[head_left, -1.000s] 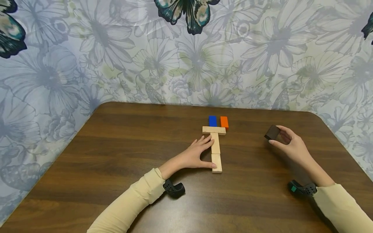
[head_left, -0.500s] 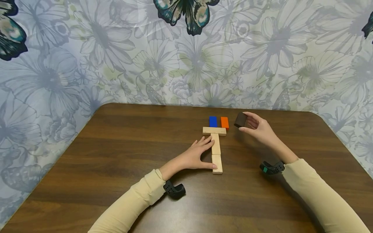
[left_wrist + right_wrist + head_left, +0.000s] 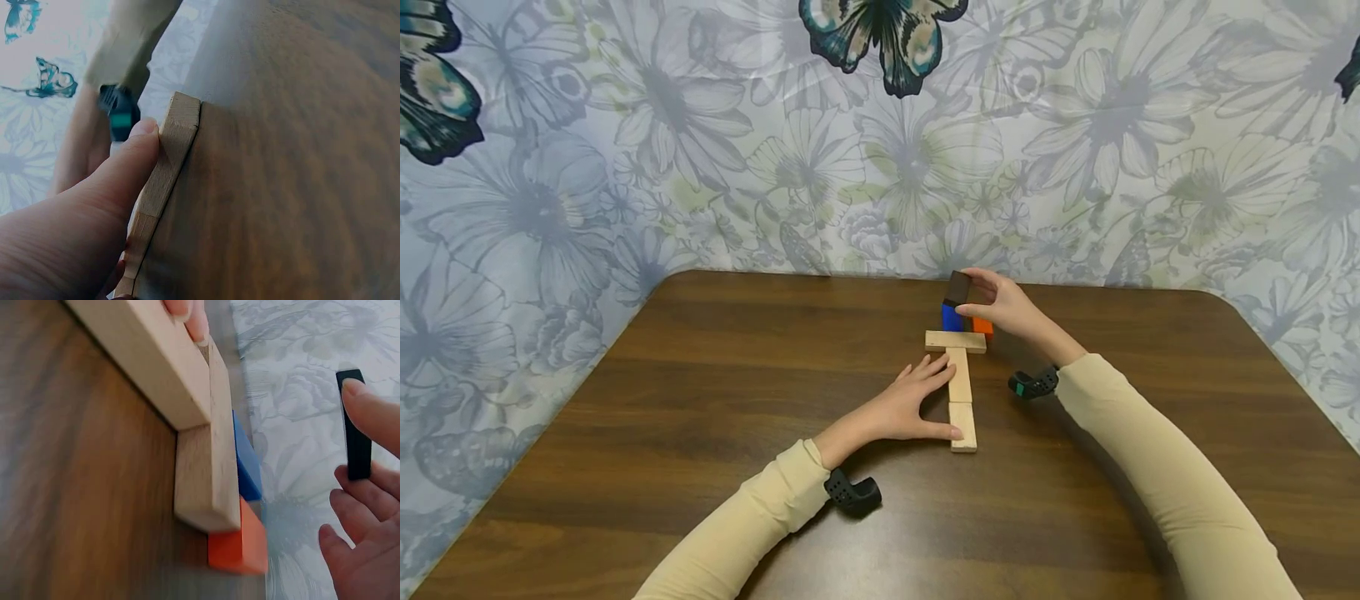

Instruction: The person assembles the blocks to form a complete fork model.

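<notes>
My right hand (image 3: 1013,310) pinches a dark brown block (image 3: 957,288) between thumb and fingertips, raised over the blue block (image 3: 951,319). In the right wrist view the dark block (image 3: 357,444) is edge-on, clear of the others. Beside the blue one lies an orange block (image 3: 242,540), partly covered by my right hand in the head view. Both lie behind a plain wooden crosspiece block (image 3: 955,341). Two plain blocks, an upper one (image 3: 959,375) and a lower one (image 3: 963,427), run end to end toward me. Spread along their left side, my left hand (image 3: 891,408) touches them with its fingertips and thumb.
The blocks lie on a brown wooden table (image 3: 685,375) with rounded far corners. Behind its far edge hangs a floral wall covering (image 3: 737,150) with butterflies. A black camera band (image 3: 853,493) is on the left wrist, another black band (image 3: 1033,384) on the right.
My right hand has carried the dark block leftward and away from me, from the table's right side to over the blue block. The left hand keeps its place along the plain blocks.
</notes>
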`<state>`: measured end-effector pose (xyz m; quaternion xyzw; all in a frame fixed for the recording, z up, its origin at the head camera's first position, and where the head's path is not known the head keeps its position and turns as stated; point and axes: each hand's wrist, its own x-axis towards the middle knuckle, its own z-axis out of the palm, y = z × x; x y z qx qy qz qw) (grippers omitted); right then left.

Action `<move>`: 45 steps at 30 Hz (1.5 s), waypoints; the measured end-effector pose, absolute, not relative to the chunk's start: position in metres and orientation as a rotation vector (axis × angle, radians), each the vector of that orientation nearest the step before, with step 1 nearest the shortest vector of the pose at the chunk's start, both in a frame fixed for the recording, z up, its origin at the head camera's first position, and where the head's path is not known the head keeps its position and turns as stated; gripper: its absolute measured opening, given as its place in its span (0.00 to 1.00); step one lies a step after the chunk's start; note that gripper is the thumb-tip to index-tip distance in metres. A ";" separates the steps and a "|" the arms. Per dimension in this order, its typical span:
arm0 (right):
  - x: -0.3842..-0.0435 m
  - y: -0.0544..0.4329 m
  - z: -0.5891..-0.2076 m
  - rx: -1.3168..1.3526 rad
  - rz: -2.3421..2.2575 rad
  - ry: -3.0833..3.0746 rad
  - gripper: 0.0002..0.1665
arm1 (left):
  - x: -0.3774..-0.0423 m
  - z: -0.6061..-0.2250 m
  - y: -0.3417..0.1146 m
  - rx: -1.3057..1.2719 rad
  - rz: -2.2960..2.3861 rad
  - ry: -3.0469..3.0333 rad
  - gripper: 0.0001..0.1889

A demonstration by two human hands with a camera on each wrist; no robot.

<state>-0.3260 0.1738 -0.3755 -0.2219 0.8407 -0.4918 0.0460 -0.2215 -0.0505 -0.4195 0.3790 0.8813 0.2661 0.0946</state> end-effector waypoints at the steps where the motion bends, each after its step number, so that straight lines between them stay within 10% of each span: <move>1: -0.330 0.169 -0.376 -0.695 -1.457 2.579 0.39 | -0.222 -0.419 -0.051 1.128 0.792 2.616 0.49; 45: -0.363 0.130 -0.395 -0.960 -0.670 2.697 0.32 | -0.220 -0.417 -0.051 1.145 0.789 2.607 0.48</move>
